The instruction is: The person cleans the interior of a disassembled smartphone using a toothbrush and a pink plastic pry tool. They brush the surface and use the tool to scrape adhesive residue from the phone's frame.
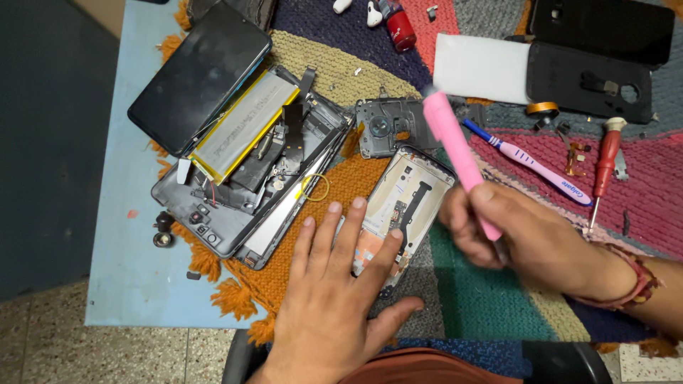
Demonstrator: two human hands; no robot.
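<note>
- Far left: a dismantled tablet lies open, silver battery lifted, its dark screen tilted aside.
- Centre: my left hand rests flat, fingers spread, pinning the opened phone frame to the woven mat.
- Right: my right hand is closed around a pink brush, its head blurred just above the frame's top edge.
- Judgement: cleaning is in hand; the next stroke calls for a steady frame and a light touch.
- Far right: a red screwdriver lies unused.

Opened phone on mat, between dismantled tablet left and screwdriver right.
</note>
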